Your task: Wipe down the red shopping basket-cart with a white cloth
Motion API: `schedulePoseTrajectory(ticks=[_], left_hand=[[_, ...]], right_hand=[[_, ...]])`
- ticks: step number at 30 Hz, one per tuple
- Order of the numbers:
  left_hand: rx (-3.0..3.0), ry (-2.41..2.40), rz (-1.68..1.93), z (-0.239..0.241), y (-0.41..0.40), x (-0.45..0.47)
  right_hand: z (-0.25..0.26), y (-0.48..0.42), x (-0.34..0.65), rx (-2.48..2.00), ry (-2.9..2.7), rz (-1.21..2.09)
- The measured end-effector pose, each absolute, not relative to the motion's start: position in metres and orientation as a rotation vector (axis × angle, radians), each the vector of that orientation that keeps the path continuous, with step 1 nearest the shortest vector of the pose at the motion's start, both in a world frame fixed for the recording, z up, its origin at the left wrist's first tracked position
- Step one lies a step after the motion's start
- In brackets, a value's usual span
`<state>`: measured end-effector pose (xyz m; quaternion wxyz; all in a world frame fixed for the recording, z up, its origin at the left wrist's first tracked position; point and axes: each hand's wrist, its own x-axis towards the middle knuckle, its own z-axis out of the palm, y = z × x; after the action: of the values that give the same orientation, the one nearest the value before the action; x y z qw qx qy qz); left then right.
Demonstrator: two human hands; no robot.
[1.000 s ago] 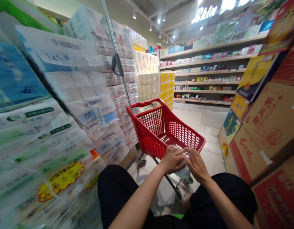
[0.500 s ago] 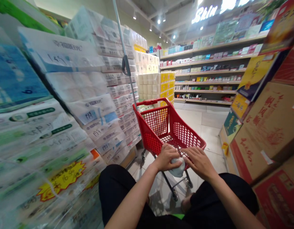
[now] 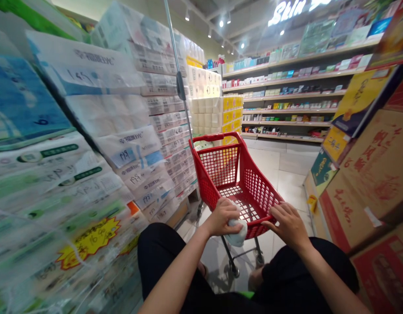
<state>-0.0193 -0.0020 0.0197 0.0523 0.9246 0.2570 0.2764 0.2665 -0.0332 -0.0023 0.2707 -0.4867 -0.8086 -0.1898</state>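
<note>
A red plastic shopping cart (image 3: 221, 162) on wheels stands in front of my knees, its perforated basket bare inside. My left hand (image 3: 225, 219) is closed on a pale, crumpled cloth (image 3: 238, 233), which it presses over the near rim of the basket. At the basket's near right corner, my right hand (image 3: 288, 222) grips the red rim, fingers over the top and thumb towards the near side. A metal pole (image 3: 173, 39) with a dark clamp rises from the cart's far left corner.
Stacked tissue packs (image 3: 129, 148) with handwritten prices wall in the left side. Cardboard boxes (image 3: 378, 161) are piled on the right. Further back are yellow-and-white paper packs (image 3: 208, 115) and shelves (image 3: 286, 76) of small boxed goods. Pale floor tiles (image 3: 291, 183) run between.
My right hand has moved right, away from the cloth, onto the cart's corner rim. My left hand keeps the cloth and has shifted slightly left. The camera view has turned a little.
</note>
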Motion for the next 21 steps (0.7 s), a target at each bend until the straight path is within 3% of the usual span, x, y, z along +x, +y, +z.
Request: schedulePoseTrajectory(ticks=[12,17,21], left_hand=[[2.785,1.32,1.094,0.014,0.018,-0.041],[2.623,1.725,1.239,-0.003,-0.004,-0.011],[2.561,1.739,1.255,-0.013,-0.019,0.031]], right_hand=[[0.006,-0.027,0.192,-1.408,-2.107,-0.498],[0.007,-0.03,0.178,-1.392,-2.134,-0.344],[0.003,-0.033,0.175,-1.344,-2.119,-0.237]])
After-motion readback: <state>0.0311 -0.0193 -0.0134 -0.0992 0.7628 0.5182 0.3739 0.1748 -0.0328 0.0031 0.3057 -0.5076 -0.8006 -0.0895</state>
